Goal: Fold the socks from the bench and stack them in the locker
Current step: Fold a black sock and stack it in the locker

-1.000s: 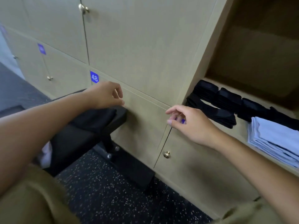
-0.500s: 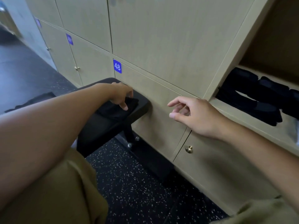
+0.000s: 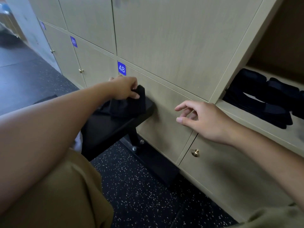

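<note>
Socks [image 3: 126, 105] lie in a dark, bunched heap on the far end of the one black bench [image 3: 105, 127], close against the locker wall; how many are in the heap cannot be told, since the black fabric runs together. The left hand [image 3: 124, 88] reaches across from the near left and grips the top of the heap, fingers curled over a raised fold and thumb pressed against it. The right hand [image 3: 205, 119] hovers in the middle of the view, apart from the socks and in front of the locker doors, its fingers loosely spread and slightly bent, holding nothing.

At the far right one open locker [image 3: 256, 116] shows a pale shelf with folded black socks [image 3: 263, 97] laid in a row; at least three bundles can be made out, with more cut off by the edge of the view.

Closed pale wooden doors fill the wall. Two blue number plates show: one reading 48 [image 3: 121, 68] just above the left hand, another [image 3: 73, 41] farther left, too skewed to read surely. Three brass knobs are visible: one [image 3: 195, 153] below the right hand, one [image 3: 81, 71] on the far left doors, and one [image 3: 52, 51] farther left still. Two bolts [image 3: 138, 145] sit at the foot of the bench leg on the dark speckled floor [image 3: 139, 195]. Tan trousers [image 3: 65, 195] cover the near left.
</note>
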Available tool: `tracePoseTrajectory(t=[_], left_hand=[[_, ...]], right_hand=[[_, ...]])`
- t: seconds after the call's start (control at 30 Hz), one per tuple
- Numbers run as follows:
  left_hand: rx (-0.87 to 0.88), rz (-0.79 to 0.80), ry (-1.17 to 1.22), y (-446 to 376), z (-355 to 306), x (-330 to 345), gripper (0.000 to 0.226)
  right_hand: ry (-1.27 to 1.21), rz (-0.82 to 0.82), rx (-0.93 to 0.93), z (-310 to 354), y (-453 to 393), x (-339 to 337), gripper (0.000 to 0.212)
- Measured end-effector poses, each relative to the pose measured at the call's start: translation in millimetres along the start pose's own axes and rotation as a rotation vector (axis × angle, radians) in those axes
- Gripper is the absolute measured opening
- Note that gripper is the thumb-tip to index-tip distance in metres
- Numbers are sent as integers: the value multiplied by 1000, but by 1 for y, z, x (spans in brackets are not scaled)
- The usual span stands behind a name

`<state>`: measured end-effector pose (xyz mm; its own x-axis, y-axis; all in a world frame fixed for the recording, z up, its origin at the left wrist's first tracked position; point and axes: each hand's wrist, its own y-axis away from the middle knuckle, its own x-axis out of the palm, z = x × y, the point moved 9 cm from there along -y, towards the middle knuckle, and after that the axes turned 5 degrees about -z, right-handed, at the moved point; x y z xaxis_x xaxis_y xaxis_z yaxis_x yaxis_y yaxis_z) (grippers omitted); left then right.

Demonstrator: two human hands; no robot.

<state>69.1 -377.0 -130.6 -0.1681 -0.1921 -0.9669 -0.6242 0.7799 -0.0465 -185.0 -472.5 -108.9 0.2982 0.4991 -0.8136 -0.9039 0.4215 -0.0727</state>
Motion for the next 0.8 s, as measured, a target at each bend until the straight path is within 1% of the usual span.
tracePoseTrajectory(t=[0.13,0.2,0.27,0.4,0.5,0.57,0.6,0.7,0.8], left_hand=[[-40,-201,355,-2,0,-26,35],[-28,-252,531,1,-7,-36,34],[-8,-263,658,7,-20,-44,35],[34,-209,800,22,-53,-53,37],[106,-107,869,35,-85,-49,37],[149,-44,889,43,-105,-45,40],[160,-19,899,47,-113,-43,42],[181,47,938,55,-133,-36,44],[173,58,984,61,-144,-34,46]], right_hand=[[-13,-45,12,-2,0,-5,22],[-50,-95,20,-4,-1,-10,25],[-104,-154,34,-6,-2,-16,30],[-260,-235,83,-10,-3,-26,40],[-374,-267,119,-14,-4,-28,47],[-478,-248,142,-12,-4,-27,50],[-533,-221,152,-10,-4,-26,49],[-658,-134,148,-3,0,-24,35],[-711,-126,137,-1,3,-26,28]])
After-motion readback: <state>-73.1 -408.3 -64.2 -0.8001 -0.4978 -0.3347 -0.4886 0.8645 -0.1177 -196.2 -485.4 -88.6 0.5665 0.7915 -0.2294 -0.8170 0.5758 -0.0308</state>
